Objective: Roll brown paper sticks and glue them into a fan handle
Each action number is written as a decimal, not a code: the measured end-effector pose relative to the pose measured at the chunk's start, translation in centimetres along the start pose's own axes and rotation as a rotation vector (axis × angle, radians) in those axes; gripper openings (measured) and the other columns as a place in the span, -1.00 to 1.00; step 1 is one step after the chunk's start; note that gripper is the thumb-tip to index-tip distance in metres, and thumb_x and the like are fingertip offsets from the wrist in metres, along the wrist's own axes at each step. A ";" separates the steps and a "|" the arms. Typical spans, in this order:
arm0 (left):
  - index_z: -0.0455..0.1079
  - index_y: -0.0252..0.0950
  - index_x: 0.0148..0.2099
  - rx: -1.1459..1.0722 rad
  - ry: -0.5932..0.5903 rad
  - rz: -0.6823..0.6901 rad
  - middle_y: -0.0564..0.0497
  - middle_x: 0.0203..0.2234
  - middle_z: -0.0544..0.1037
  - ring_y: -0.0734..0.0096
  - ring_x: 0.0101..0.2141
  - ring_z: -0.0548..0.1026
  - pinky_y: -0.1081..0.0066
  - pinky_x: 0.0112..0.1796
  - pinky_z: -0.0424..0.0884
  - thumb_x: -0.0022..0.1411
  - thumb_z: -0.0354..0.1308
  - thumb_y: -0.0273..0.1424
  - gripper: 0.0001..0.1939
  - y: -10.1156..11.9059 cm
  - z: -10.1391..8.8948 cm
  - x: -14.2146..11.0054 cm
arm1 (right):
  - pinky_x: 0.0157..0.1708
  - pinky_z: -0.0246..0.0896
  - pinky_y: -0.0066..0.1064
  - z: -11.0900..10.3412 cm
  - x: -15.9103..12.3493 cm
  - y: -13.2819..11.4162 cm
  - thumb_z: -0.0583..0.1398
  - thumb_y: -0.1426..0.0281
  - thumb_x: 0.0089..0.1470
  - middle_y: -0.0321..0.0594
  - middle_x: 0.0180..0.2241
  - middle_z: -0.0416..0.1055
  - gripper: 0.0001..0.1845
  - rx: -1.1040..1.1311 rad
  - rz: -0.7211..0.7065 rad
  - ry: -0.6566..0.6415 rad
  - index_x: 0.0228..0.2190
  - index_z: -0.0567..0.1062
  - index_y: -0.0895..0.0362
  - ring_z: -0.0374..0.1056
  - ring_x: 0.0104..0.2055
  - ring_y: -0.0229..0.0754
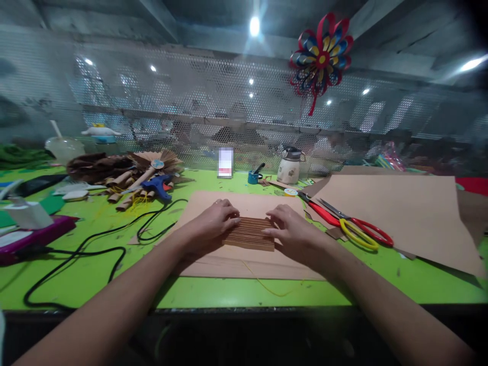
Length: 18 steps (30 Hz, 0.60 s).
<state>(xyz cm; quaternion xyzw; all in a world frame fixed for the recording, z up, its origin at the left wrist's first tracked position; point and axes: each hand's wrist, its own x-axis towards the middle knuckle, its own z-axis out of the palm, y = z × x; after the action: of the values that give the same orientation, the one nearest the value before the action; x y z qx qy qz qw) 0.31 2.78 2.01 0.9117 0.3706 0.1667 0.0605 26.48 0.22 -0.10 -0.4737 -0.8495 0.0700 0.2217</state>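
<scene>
A pleated brown paper piece (249,233) lies on a flat brown paper sheet (236,262) on the green table (213,292). My left hand (215,219) rests on the pleats' left end with its fingers curled over the folds. From the other side, my right hand (292,227) presses on the right end, fingers laid together across the ridges. Both hands squeeze the folds from the two sides.
Red and yellow scissors (353,226) lie right of my hands, beside a large brown sheet (404,213). A blue glue gun (160,185) with a black cord (95,244), paper rolls and a fan sit at left. A kettle-shaped jar (290,166) stands behind. A pinwheel (322,56) hangs above.
</scene>
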 end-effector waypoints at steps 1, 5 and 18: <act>0.49 -0.30 -0.17 0.004 -0.009 -0.020 -0.16 -0.22 0.44 0.18 -0.18 0.35 0.29 -0.14 0.27 0.32 -0.07 -0.26 -0.67 0.0 0.1 0.2 | -0.17 0.14 -0.33 0.0 0.0 -0.2 0.24 0.14 0.07 -0.10 -0.19 0.32 -0.62 -0.002 -0.009 -0.022 -0.17 0.47 0.14 0.21 -0.12 -0.08; 0.50 -0.32 -0.17 0.025 -0.010 -0.056 -0.15 -0.28 0.45 0.19 -0.20 0.36 0.31 -0.18 0.27 0.33 -0.06 -0.28 -0.67 -0.4 0.8 0.7 | -0.20 0.14 -0.33 -0.3 -0.1 -1.0 0.17 0.06 0.12 -0.11 -0.23 0.29 -0.59 0.005 -0.004 -0.100 -0.25 0.48 0.17 0.20 -0.15 -0.09; 0.45 -0.32 -0.26 0.024 0.004 -0.050 -0.11 -0.32 0.45 0.22 -0.27 0.35 0.32 -0.25 0.25 0.30 -0.02 -0.31 -0.74 -0.5 1.3 0.6 | -0.10 0.11 -0.25 -1.3 -1.2 -2.2 0.35 0.06 -0.14 -0.13 -0.11 0.28 -0.29 0.002 0.035 -0.132 0.01 0.37 0.09 0.16 -0.08 -0.03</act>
<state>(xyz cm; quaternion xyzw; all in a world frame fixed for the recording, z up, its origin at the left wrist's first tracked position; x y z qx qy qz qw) 0.79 3.59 0.78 0.9024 0.3954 0.1628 0.0530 25.86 -2.14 1.40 -0.4824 -0.8538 0.1059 0.1644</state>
